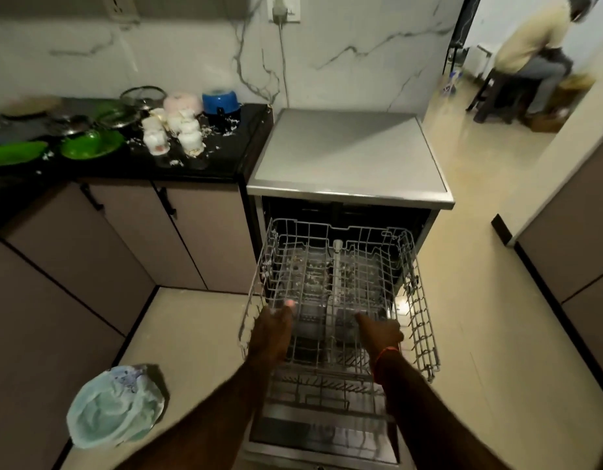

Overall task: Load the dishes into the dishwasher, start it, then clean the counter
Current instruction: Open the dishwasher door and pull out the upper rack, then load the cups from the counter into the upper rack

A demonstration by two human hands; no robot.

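Below, the dishwasher [349, 157] stood open, its upper rack [340, 283] pulled out over the lowered door, bare floor on either side. Left hand [271, 330] gripped the rack's front rim; right hand [378, 330] lay on the wires, grip unclear. Two green plates [90, 144] and several white cups [173, 130] crowded the black counter [205, 164].

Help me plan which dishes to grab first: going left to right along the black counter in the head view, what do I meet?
Green plate → green bowl → white cups → blue pot, then the dishwasher.
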